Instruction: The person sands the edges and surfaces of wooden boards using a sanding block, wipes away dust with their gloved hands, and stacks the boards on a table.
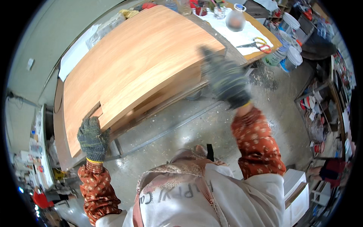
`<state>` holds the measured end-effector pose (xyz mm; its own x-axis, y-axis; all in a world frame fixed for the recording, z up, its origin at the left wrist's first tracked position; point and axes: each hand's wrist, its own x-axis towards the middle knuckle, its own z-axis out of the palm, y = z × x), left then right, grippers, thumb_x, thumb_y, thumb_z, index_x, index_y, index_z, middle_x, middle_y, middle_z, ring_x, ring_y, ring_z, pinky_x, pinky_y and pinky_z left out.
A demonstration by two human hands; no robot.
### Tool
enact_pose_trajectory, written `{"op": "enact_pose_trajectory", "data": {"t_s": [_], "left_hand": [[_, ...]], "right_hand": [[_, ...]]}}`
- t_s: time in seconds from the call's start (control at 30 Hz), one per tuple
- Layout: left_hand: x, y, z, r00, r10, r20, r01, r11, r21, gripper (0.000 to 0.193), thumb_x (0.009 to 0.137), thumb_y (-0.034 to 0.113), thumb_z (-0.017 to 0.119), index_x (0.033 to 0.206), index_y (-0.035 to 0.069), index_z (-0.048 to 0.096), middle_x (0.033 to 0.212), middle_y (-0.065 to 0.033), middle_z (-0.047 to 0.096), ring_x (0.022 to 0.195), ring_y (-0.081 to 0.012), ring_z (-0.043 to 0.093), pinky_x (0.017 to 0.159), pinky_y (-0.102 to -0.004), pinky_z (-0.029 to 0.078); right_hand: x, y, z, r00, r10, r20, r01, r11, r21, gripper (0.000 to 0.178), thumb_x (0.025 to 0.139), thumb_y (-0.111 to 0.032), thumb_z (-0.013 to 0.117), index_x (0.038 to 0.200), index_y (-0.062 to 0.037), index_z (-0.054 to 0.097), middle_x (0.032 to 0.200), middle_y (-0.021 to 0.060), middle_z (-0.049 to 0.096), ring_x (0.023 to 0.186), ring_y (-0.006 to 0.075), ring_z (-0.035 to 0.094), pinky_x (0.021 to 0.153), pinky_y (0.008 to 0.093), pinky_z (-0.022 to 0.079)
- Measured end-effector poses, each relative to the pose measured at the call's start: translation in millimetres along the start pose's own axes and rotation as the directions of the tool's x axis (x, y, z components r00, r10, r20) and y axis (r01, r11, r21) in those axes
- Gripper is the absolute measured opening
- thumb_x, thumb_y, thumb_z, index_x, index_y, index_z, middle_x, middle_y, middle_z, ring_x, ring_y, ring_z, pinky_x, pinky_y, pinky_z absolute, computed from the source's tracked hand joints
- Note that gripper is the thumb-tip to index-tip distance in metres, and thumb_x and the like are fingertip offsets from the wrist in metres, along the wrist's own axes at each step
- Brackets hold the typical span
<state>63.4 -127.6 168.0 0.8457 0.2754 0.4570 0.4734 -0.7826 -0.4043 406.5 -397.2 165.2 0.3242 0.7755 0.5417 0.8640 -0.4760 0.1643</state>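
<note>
A large light-brown wooden panel [143,56] lies flat on the workbench [68,162], its top smooth and grained. Below its near edge a hollow shows, with more wood under it. A small rectangular notch [94,109] is cut into the near left part. My left hand [93,138], in a dark grey knit glove, grips the panel's near edge beside this notch, its fingers bent over the wood. My right hand [228,81], gloved alike, is smeared by motion at the panel's right corner. Whether it touches the wood or holds anything cannot be made out.
On a side table at the back right lie scissors [255,45] with red and yellow handles, near a rounded glass container [235,19]. Several white buckets [293,56] stand beyond it. A cluttered shelf [325,109] is at right. A plastic bag [106,32] lies behind the panel.
</note>
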Motion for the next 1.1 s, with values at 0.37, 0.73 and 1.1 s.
{"op": "enact_pose_trajectory", "data": {"t_s": [0.37, 0.73, 1.1], "left_hand": [[20, 10, -16, 0.981, -0.100, 0.167, 0.110, 0.993, -0.053, 0.053, 0.066, 0.028, 0.076, 0.110, 0.006, 0.056, 0.104, -0.0146, 0.058, 0.098, -0.0328, 0.056, 0.081, -0.0448, 0.044], [16, -116, -32, 0.948, 0.176, 0.266, 0.063, 0.714, -0.698, 0.044, 0.090, 0.022, 0.054, 0.129, 0.002, 0.053, 0.140, -0.0155, 0.045, 0.135, -0.0315, 0.034, 0.112, -0.0427, 0.023], [4, -179, 30, 0.897, 0.433, -0.092, -0.357, 0.584, -0.729, 0.038, 0.093, 0.024, 0.049, 0.124, 0.004, 0.058, 0.133, -0.0149, 0.052, 0.131, -0.0297, 0.041, 0.114, -0.0443, 0.021]], "right_hand": [[31, -199, -28, 0.947, -0.287, -0.146, 0.321, 0.861, 0.394, 0.058, 0.091, -0.025, 0.049, 0.132, 0.0149, 0.035, 0.069, 0.0110, 0.059, 0.050, 0.0164, 0.055, 0.046, 0.0344, 0.046], [31, -153, -24, 1.000, 0.009, -0.002, -0.008, 0.943, 0.332, 0.056, 0.089, -0.016, 0.049, 0.136, 0.0090, 0.034, 0.067, 0.0084, 0.061, 0.046, 0.0151, 0.051, 0.044, 0.0367, 0.045], [31, -212, -33, 0.947, 0.320, 0.009, -0.307, 0.898, 0.315, 0.047, 0.091, -0.008, 0.046, 0.138, -0.0022, 0.040, 0.122, 0.0131, 0.060, 0.061, 0.0191, 0.056, 0.058, 0.0335, 0.049]]}}
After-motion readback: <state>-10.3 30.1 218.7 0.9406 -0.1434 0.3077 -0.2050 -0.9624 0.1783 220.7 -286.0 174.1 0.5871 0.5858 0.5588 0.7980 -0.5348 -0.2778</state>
